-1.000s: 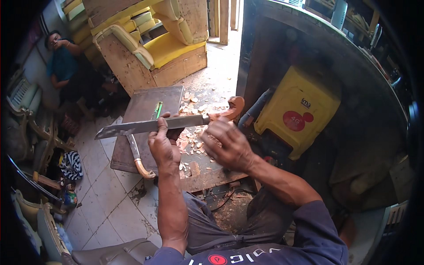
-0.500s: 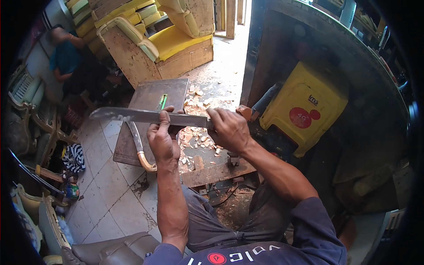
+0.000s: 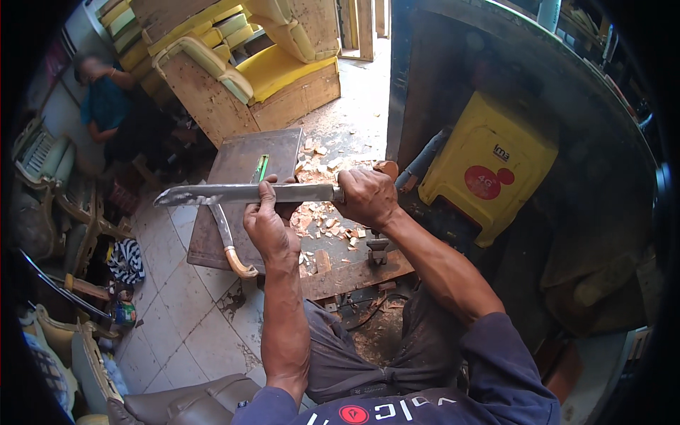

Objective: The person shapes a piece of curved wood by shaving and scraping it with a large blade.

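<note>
A long machete (image 3: 301,193) lies crosswise in front of me, its broad tip to the left. My right hand (image 3: 368,197) is closed round its handle, and the wooden handle end (image 3: 387,168) sticks out beyond the fist. My left hand (image 3: 272,230) pinches the blade near its middle, thumb on the near face; the other fingers are partly hidden behind it. Below the blade, a second knife (image 3: 238,262) with a pale wooden curved handle rests on a dark wooden board (image 3: 205,244). A slim green tool (image 3: 262,168) lies on that board just beyond the machete.
Wood chips (image 3: 329,224) cover the work surface around a small metal clamp-like piece (image 3: 377,249). A yellow plastic stool (image 3: 489,166) stands at right. Yellow-padded wooden seating (image 3: 297,92) is at the back. Another person (image 3: 110,106) sits at far left. Chair frames (image 3: 60,166) line the left.
The machete's tip has dipped a little and the blade is nearer level. My right hand has turned slightly upward. Both hands keep their hold, and the view has shifted slightly.
</note>
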Demonstrator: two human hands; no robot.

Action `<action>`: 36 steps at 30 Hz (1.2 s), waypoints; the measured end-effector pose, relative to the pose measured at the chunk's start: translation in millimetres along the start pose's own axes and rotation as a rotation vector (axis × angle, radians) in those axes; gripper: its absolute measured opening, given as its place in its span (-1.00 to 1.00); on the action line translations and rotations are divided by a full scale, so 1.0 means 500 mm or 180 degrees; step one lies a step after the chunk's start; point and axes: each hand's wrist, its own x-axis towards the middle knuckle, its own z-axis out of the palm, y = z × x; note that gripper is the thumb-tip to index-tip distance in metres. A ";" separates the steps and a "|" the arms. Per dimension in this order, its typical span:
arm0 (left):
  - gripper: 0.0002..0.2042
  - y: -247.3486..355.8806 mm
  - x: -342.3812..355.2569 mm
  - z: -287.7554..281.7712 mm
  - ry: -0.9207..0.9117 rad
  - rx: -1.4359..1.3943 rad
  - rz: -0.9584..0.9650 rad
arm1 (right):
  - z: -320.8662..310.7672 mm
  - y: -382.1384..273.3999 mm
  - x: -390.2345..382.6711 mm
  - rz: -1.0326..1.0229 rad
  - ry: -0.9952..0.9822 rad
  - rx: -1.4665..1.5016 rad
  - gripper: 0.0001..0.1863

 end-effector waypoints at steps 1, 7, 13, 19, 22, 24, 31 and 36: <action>-0.70 0.000 -0.002 0.002 0.0066 -0.0031 -0.0030 | -0.004 -0.003 0.000 0.0043 -0.0099 -0.0021 -0.81; -0.72 0.008 -0.009 0.008 0.0331 -0.0077 -0.0115 | 0.011 0.000 -0.010 -0.0226 0.0167 -0.0319 -0.78; -0.71 0.015 0.016 -0.016 0.0569 0.0016 -0.0090 | 0.009 -0.033 -0.011 -0.0208 -0.0265 -0.0115 -0.92; -0.71 0.024 0.008 -0.009 0.0132 0.0040 -0.0182 | 0.005 -0.032 -0.009 0.0091 -0.0221 -0.0186 -0.90; -0.72 0.033 -0.011 0.015 0.0077 0.0160 -0.0275 | 0.001 0.005 -0.018 0.0277 0.0013 -0.0183 -0.81; -0.72 0.033 -0.011 0.015 0.0129 0.0214 -0.0175 | -0.029 0.031 -0.013 0.0183 0.0386 0.0044 -0.80; -0.75 0.024 0.004 0.000 0.0084 0.0296 -0.0338 | -0.020 0.073 -0.008 0.3225 -0.1284 0.2082 -0.76; -0.74 0.019 0.004 0.008 -0.0129 0.0441 -0.0279 | -0.032 0.098 -0.012 0.3212 -0.0376 0.3831 -0.76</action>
